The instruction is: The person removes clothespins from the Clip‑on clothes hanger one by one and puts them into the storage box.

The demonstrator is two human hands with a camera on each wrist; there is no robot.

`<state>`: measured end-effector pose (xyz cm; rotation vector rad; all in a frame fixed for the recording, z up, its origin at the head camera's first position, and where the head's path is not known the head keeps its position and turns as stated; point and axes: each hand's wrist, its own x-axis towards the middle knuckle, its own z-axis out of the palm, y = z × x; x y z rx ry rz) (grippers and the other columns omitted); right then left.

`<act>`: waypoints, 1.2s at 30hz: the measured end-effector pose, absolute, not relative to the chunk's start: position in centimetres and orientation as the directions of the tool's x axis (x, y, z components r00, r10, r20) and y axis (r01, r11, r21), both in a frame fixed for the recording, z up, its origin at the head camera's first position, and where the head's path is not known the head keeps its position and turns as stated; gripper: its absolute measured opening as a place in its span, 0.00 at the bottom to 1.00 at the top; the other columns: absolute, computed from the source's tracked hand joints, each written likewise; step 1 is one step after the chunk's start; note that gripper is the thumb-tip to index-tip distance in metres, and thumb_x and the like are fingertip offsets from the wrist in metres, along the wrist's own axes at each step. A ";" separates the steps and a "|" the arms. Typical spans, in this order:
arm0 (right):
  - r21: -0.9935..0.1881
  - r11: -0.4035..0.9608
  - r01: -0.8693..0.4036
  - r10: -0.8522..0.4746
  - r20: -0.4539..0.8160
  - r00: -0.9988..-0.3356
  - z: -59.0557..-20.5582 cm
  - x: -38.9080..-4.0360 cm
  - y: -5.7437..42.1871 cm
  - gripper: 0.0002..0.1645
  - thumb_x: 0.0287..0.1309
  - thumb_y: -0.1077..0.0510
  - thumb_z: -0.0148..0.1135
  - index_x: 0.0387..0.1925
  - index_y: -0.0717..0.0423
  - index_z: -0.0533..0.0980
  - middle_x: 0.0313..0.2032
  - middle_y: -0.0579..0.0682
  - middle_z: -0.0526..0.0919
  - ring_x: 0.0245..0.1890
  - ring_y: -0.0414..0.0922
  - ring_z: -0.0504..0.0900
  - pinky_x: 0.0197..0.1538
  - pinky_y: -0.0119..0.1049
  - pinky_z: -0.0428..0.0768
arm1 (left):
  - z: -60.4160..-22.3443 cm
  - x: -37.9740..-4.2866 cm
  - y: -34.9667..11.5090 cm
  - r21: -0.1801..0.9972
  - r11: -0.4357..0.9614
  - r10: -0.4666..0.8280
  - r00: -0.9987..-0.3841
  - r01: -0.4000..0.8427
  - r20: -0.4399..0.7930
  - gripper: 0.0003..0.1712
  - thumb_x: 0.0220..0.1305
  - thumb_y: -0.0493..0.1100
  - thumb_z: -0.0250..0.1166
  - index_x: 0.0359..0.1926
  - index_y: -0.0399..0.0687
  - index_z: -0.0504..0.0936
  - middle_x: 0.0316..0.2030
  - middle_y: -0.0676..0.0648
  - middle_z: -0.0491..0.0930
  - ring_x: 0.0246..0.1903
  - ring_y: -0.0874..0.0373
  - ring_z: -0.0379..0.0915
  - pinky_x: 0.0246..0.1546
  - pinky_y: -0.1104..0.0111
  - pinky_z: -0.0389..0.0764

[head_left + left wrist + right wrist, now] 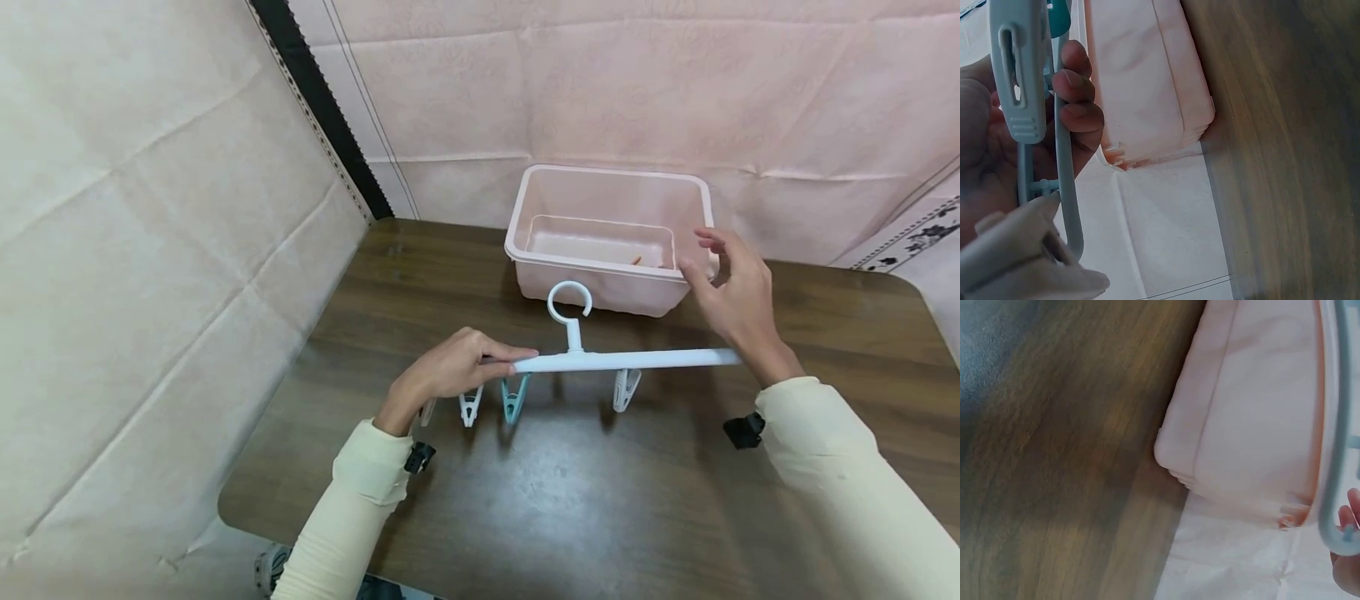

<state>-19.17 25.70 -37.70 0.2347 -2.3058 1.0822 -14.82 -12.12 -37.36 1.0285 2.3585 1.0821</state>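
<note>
A light blue-white clip hanger with a round hook is held up over the table. My left hand grips its left end, the fingers curled round the bar in the left wrist view. From the bar hang a white clip, a teal clip and a pale grey clip. A beige clip hangs at the left end, mostly hidden by my hand in the head view. My right hand is at the bin's right front corner, thumb and fingers apart with nothing between them. The bar's right end overlaps the right wrist.
A pink plastic bin stands at the back of the brown wooden table, against a cloth-covered wall. A small orange thing lies inside the bin. Another cloth wall borders the table's left side.
</note>
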 end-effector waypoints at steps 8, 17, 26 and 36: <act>-0.642 0.649 -0.409 0.069 0.585 -0.808 -37.0 -17.1 25.6 0.28 0.60 0.57 0.67 0.62 0.57 0.76 0.55 0.58 0.79 0.54 0.59 0.74 0.57 0.41 0.64 | -37.3 -15.0 -11.9 0.762 0.441 0.741 -0.671 0.474 -0.011 0.23 0.69 0.34 0.65 0.63 0.50 0.80 0.45 0.50 0.86 0.17 0.67 0.63 0.17 0.72 0.59; -0.613 0.645 -0.456 0.065 0.638 -0.767 -36.8 -15.1 24.8 0.29 0.56 0.59 0.69 0.61 0.58 0.77 0.53 0.58 0.79 0.52 0.55 0.73 0.56 0.30 0.63 | -37.0 -15.0 -11.7 0.761 0.431 0.745 -0.667 0.484 0.002 0.22 0.70 0.37 0.64 0.64 0.51 0.80 0.42 0.54 0.87 0.17 0.67 0.59 0.18 0.72 0.60; -0.645 0.630 -0.433 0.083 0.610 -0.788 -36.5 -11.6 24.1 0.31 0.58 0.58 0.70 0.63 0.56 0.75 0.53 0.57 0.79 0.55 0.43 0.73 0.59 0.29 0.64 | -36.9 -15.1 -11.5 0.751 0.420 0.747 -0.664 0.510 0.033 0.22 0.70 0.36 0.64 0.64 0.51 0.80 0.39 0.57 0.87 0.16 0.67 0.55 0.17 0.72 0.58; -0.674 0.612 -0.414 0.110 0.591 -0.799 -36.7 -8.8 23.4 0.34 0.54 0.65 0.71 0.64 0.55 0.75 0.53 0.53 0.79 0.55 0.34 0.71 0.58 0.26 0.64 | -36.6 -15.2 -11.7 0.748 0.430 0.730 -0.683 0.506 0.042 0.22 0.71 0.38 0.63 0.64 0.55 0.79 0.43 0.54 0.86 0.15 0.67 0.52 0.17 0.72 0.57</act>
